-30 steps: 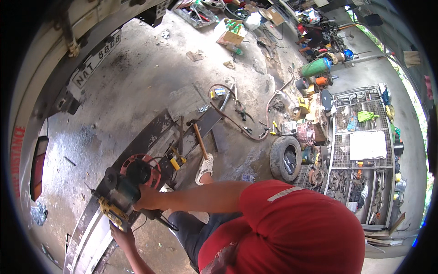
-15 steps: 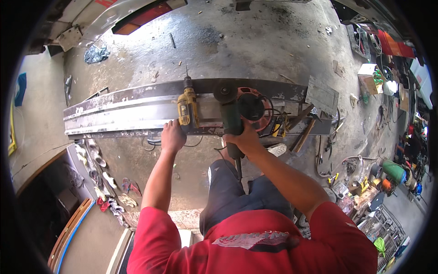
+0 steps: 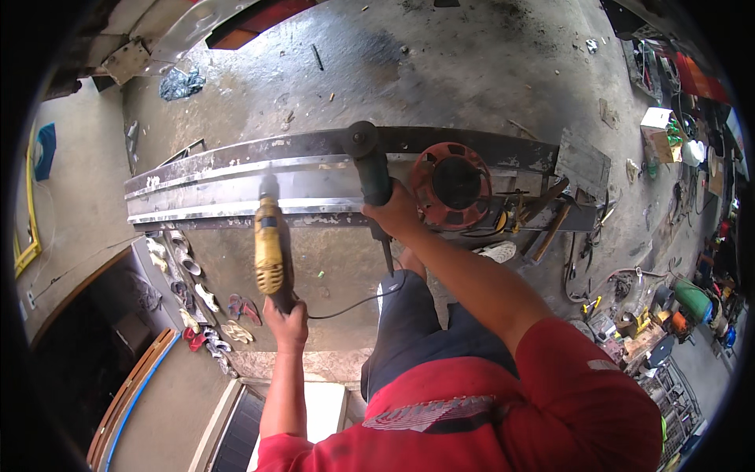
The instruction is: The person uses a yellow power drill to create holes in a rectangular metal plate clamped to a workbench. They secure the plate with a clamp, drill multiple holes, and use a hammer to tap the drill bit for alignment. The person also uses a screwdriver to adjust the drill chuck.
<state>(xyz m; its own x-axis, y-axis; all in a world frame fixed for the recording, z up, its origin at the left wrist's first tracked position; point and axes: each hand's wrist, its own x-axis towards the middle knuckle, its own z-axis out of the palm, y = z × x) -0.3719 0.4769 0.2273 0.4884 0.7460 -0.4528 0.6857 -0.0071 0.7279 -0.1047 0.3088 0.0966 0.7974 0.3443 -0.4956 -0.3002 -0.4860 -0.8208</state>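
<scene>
We now have the yellow-and-black pistol-shaped drill [image 3: 269, 256] drawn back toward us, our left hand [image 3: 287, 322] curled around its near end. Our right hand [image 3: 395, 212] grips the dark-green cylindrical grinder [image 3: 375, 175], shifted clear of the red round reel [image 3: 464, 220] just right of that hand, leaving one tool per hand

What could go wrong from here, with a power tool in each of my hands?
The loose dark cord near your knee might snag. The angle grinder, held by your bare right hand alone, could twist if switched on. The yellow drill, held only by your left hand, might slip and knock the long metal panel.
</scene>
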